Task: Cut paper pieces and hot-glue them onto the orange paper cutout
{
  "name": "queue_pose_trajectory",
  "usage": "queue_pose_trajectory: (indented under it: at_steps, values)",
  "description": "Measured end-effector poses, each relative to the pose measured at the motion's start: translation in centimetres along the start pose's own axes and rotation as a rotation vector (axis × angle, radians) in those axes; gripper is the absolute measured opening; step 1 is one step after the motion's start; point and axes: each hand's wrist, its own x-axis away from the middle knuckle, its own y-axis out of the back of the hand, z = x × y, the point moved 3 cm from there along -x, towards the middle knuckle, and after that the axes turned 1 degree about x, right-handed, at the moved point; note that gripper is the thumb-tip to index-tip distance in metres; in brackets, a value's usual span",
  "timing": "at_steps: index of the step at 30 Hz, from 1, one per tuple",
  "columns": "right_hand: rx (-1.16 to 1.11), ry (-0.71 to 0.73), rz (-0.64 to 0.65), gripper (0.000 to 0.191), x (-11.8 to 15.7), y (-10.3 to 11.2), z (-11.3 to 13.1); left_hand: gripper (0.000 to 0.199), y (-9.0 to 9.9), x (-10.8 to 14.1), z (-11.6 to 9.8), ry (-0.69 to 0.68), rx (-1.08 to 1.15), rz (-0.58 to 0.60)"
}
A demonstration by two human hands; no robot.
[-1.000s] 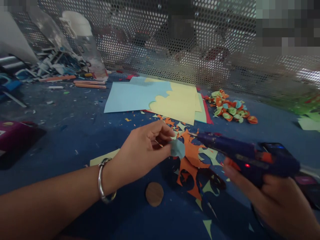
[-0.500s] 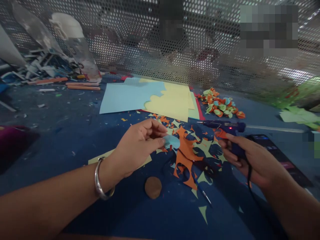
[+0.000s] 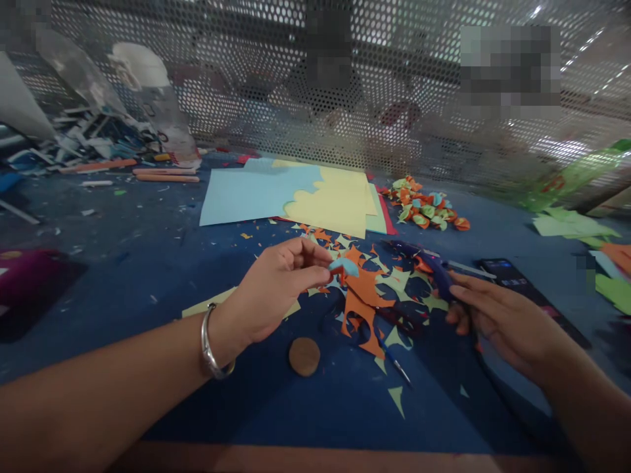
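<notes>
My left hand [image 3: 286, 282] pinches a small curved piece of light blue paper [image 3: 345, 266] between thumb and fingers. At the right, my right hand [image 3: 488, 309] has its fingers around the handle of a dark blue glue gun [image 3: 436, 266], whose nozzle points left. Orange paper offcuts [image 3: 362, 299] and pale green scraps lie beneath and between the hands. A round brown disc [image 3: 304, 357] rests on the table below my left hand. Beside the offcuts lies a thin blue tool [image 3: 394, 363] with a metal tip.
Blue and yellow sheets [image 3: 261, 194] lie behind the hands. A pile of curled paper pieces [image 3: 428, 207] is at back right, with a phone [image 3: 532, 289] nearer. A bottle [image 3: 165, 105] stands at back left before a perforated metal screen [image 3: 256, 66]. A purple object [image 3: 29, 282] lies left.
The blue paper in my left hand now looks folded or curved instead of flat. My right hand has tilted the glue gun, its nozzle still pointing left. The camera view has shifted slightly.
</notes>
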Motion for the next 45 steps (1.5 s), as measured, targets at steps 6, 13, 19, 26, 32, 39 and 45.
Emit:
queue_pose_trajectory:
  at_steps: [6, 13, 19, 26, 32, 39, 45]
  values:
    - [0.818, 0.516, -0.271, 0.03, 2.1, -0.8, 2.9, 0.016, -0.3, 0.1, 0.3, -0.011, 0.017, 0.024]
    - [0.68, 0.689, 0.14, 0.026, 3.0, -9.0, 5.7, 0.018, -0.7, 0.5, 0.0, -0.041, -0.016, 0.0]
    - [0.607, 0.788, 0.131, 0.013, 2.3, -11.2, 6.2, 0.012, -0.9, 0.8, -0.2, -0.051, -0.03, 0.005]
    - [0.561, 0.707, 0.13, 0.016, 2.5, -11.2, 5.9, 0.013, -1.4, 1.1, 0.1, 0.043, 0.093, 0.098]
    - [0.485, 0.684, 0.19, 0.015, 2.8, -11.4, 5.7, 0.019, -1.7, 1.1, 0.3, -0.019, -0.068, 0.158]
    - [0.432, 0.692, 0.256, 0.016, 2.8, -11.5, 5.1, 0.013, -1.9, 1.2, 0.1, -0.057, -0.187, 0.184]
    - [0.391, 0.69, 0.31, 0.018, 2.8, -11.5, 5.0, 0.014, -1.7, 0.9, 0.4, -0.097, -0.184, 0.146]
